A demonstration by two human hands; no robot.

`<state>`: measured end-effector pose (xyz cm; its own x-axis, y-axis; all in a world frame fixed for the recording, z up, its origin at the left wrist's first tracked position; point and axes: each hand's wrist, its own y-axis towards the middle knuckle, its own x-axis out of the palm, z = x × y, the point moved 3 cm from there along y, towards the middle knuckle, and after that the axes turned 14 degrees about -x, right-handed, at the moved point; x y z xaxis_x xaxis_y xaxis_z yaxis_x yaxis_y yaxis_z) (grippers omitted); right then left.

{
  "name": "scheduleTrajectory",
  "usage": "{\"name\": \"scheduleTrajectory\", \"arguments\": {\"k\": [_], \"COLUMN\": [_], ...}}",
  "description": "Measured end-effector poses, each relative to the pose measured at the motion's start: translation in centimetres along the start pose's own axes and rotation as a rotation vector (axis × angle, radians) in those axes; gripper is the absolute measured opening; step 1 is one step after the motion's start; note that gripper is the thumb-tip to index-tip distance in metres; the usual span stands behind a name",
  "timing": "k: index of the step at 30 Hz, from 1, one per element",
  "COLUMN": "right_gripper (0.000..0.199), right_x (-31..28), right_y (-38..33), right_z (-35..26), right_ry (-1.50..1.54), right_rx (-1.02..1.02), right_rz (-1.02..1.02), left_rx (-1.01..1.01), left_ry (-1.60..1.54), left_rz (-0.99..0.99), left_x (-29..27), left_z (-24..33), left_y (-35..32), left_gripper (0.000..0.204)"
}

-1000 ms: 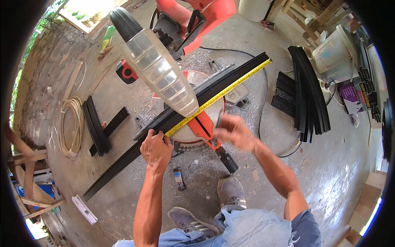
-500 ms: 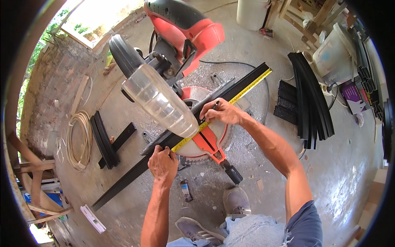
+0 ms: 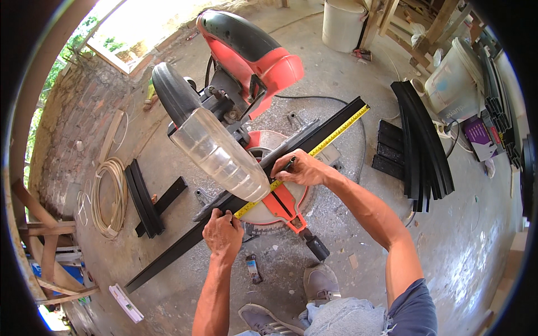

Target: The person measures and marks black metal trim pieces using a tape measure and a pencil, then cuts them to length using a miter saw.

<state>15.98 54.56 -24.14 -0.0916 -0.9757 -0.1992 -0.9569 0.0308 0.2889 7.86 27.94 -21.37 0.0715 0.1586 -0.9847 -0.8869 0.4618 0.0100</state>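
Black metal bar (image 3: 185,243) lies across the saw (image 3: 246,140) table under a yellow tape measure (image 3: 330,137). The right hand (image 3: 302,168) has come down, pinching a marker; the left hand (image 3: 223,235) stays clenched on the tape's near end.

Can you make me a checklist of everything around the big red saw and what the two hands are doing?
Surface: dusty concrete floor.
Job's things: red mitre saw with clear guard; long black bar lies across its base; yellow tape measure stretched along the bar.
Clutter: black offcuts, curved black strips, white buckets.
Hands: left hand pins the tape; right hand holds a dark marker at the tape.
Cables: black cord; coiled pale hose.
Surroundings: brick wall, wooden frames.
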Motion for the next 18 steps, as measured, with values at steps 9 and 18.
{"name": "scheduleTrajectory", "arguments": {"k": [9,18], "right_gripper": [0.019,0.019], "right_x": [0.0,0.3], "right_y": [-0.1,-0.3], "right_z": [0.1,1.0], "right_ry": [-0.003,0.069], "right_rx": [0.015,0.077], "right_rz": [-0.006,-0.012], "left_rx": [-0.009,-0.002], "left_ry": [-0.033,-0.004], "left_rz": [0.001,-0.009], "left_x": [-0.2,-0.3], "left_z": [0.2,0.2], "left_y": [-0.1,0.0], "left_gripper": [0.018,0.019]}}
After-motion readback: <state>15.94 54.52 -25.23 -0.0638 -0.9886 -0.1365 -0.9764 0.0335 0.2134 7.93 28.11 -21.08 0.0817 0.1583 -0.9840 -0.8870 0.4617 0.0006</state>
